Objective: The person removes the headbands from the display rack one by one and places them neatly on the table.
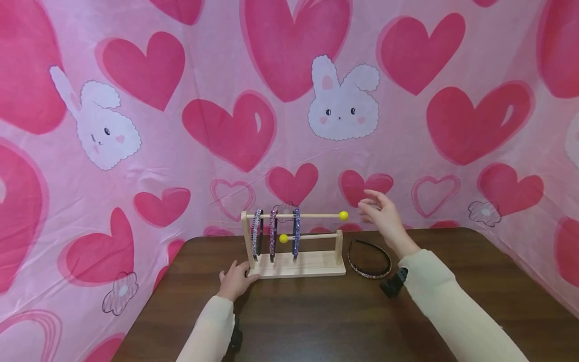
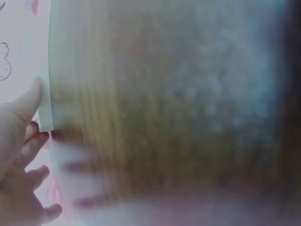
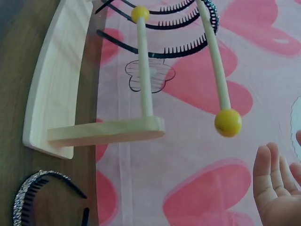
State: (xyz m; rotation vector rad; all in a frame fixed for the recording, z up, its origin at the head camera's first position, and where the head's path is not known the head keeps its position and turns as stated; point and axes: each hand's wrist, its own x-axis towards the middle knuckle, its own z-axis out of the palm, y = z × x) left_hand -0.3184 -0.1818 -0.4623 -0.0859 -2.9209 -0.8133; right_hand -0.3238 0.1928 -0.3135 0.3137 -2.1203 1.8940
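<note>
A wooden headband stand (image 1: 298, 270) stands on the table, with a long upper rod and a shorter lower rod, each tipped by a yellow ball. Three glittery headbands hang on the upper rod: a silver one (image 1: 255, 236), a pink one (image 1: 273, 236) and a blue-purple one (image 1: 296, 236). My left hand (image 1: 235, 280) grips the left end of the base, thumb along its edge in the left wrist view. Raised just right of the upper rod's yellow ball (image 1: 344, 215), my right hand (image 1: 382, 217) holds nothing, its fingers loosely bent.
Another headband (image 1: 370, 276), dark with a glittery band and teeth, lies on the brown table (image 1: 307, 322) right of the stand. Behind the table hangs a pink cloth (image 1: 289, 136) with hearts and bunnies.
</note>
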